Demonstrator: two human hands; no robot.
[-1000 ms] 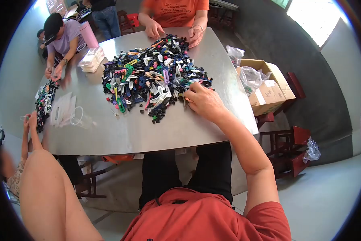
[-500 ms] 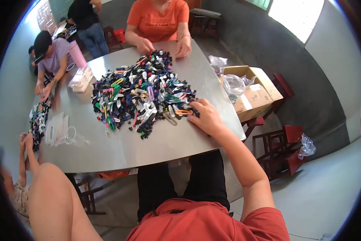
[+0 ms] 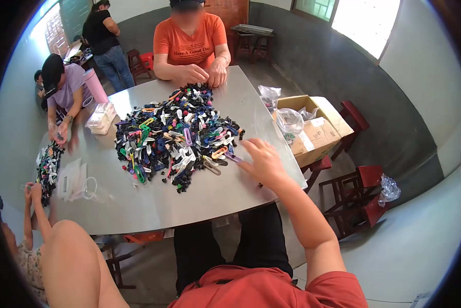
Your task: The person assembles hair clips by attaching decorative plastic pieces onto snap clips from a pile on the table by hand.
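A heap of small, mixed-colour hair clips (image 3: 158, 138) is spread over the metal table (image 3: 210, 200). My right hand (image 3: 266, 164) is at the heap's right edge, palm down with fingers apart. A purple clip (image 3: 234, 157) lies by my thumb tip; whether they touch I cannot tell. Just left of it are an orange clip (image 3: 219, 152) and a grey-brown clip (image 3: 212, 167). A small dark piece (image 3: 261, 185) sits below my wrist. My left hand is out of view; a bare bent limb fills the lower left.
Across the table, a person in orange (image 3: 189, 46) has both hands at the heap. Other people's hands work at a second clip pile (image 3: 48, 169) on the left. Clear plastic cup (image 3: 90, 188), pink bottle (image 3: 95, 86), cardboard box (image 3: 317, 136) and stools (image 3: 371, 177) surround.
My right hand has drawn slightly away from the heap, its fingers spreading, and the purple clip now shows beside it. The view has tipped upward.
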